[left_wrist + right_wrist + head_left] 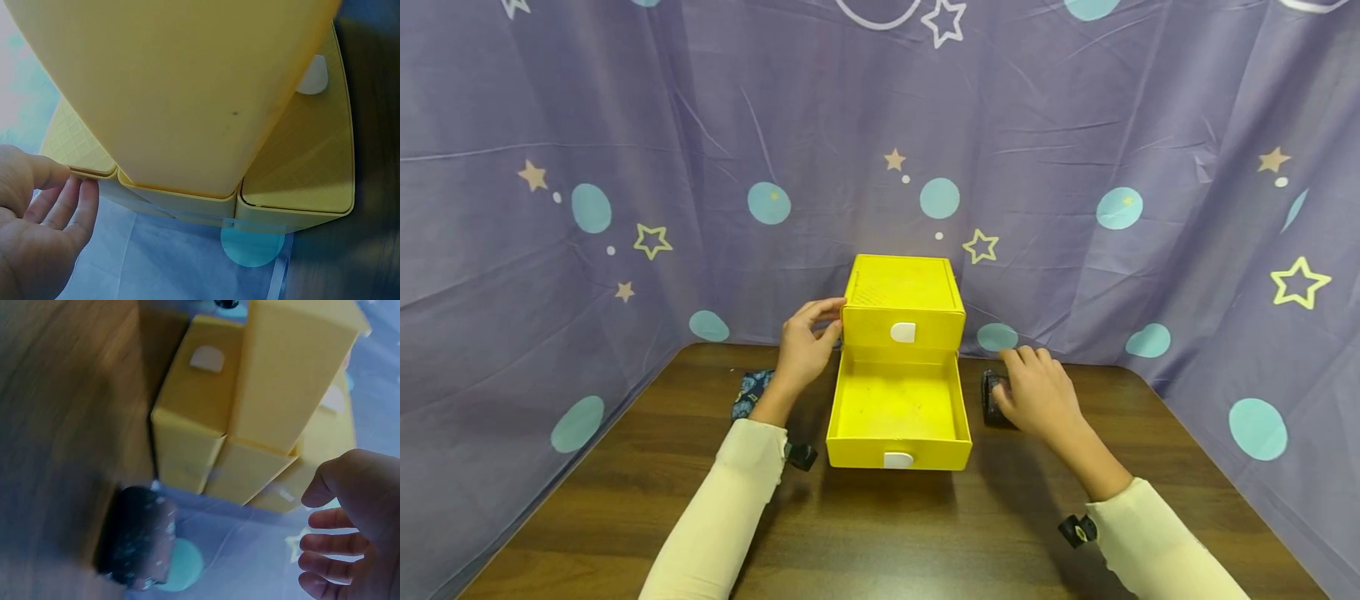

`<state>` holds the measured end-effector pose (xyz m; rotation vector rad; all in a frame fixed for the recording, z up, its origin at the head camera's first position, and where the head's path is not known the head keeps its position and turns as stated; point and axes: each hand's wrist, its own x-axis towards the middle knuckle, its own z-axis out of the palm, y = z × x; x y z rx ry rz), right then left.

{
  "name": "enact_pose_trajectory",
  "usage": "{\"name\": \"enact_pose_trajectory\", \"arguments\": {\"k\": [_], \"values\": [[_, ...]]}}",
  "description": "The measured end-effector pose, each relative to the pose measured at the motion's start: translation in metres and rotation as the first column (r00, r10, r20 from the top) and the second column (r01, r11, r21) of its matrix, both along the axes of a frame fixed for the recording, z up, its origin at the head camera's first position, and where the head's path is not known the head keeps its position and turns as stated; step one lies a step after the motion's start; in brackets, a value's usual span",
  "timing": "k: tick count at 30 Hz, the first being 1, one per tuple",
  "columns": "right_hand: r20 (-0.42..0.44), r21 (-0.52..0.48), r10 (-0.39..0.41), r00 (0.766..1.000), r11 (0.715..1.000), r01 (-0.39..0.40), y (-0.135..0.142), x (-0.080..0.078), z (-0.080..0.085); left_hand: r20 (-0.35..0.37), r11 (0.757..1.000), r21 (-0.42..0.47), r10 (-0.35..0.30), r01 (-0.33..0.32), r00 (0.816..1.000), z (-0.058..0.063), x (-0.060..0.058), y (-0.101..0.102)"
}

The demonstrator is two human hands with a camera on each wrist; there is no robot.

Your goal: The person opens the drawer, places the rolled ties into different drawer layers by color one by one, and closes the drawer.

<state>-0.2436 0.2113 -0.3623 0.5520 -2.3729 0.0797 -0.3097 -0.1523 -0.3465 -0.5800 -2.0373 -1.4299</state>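
A yellow chest of drawers [904, 283] with white tab handles stands at the back of the table. Its drawer [898, 400] below the top one is pulled well out, and the inside looks bare. My left hand [805, 343] touches the upper left edge of the chest. In the left wrist view, the left fingertips [87, 187] rest along that edge, with the thumb beside them. On the other side my right hand [1037, 390] hovers with loosely bent fingers, holding nothing. Close by it lies a dark, speckled, rounded object [137, 537], partly hidden by that hand in the head view.
Left of the chest, a dark blue patterned item [751, 393] lies partly behind the left arm. The brown wooden table [880, 533] reaches back to a purple curtain [1037, 100] with stars and dots. Dark bands sit at both wrists.
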Motion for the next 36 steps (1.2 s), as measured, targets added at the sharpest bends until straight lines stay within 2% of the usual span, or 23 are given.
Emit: {"name": "enact_pose_trajectory", "arguments": {"k": [3,6,9,12,18,20,32,36], "values": [[0.079,0.011,-0.037,0.996,0.999,0.036,0.005,-0.009,-0.006,-0.002,1.0,0.001,0.002,-0.002,1.0,-0.001,0.0,0.0],[0.173,0.042,-0.075,0.982,0.997,0.068,0.01,-0.016,-0.011,-0.007,1.0,-0.002,0.001,-0.001,1.0,-0.002,-0.001,-0.001],[0.267,0.074,-0.094,0.959,0.994,0.077,0.014,-0.023,-0.018,-0.009,1.0,-0.008,0.005,-0.005,1.0,-0.003,-0.001,-0.001],[0.339,0.104,-0.08,0.937,0.993,0.047,0.018,-0.03,-0.024,-0.009,1.0,-0.012,0.01,-0.01,1.0,-0.004,-0.001,-0.001],[0.496,0.14,-0.06,0.866,0.99,-0.012,0.022,-0.041,-0.033,-0.013,1.0,-0.014,0.012,-0.012,1.0,-0.004,-0.001,0.0],[0.516,0.144,-0.059,0.854,0.989,-0.019,0.024,-0.044,-0.035,-0.01,1.0,-0.014,0.011,-0.011,1.0,-0.003,-0.001,0.001],[0.482,0.129,-0.005,0.876,0.99,-0.065,0.029,-0.065,-0.045,-0.005,1.0,-0.014,0.0,0.0,1.0,0.0,-0.002,-0.001],[0.446,0.124,0.019,0.895,0.989,-0.082,0.031,-0.069,-0.049,-0.006,1.0,-0.013,-0.004,0.004,1.0,0.0,-0.001,-0.001]]}}
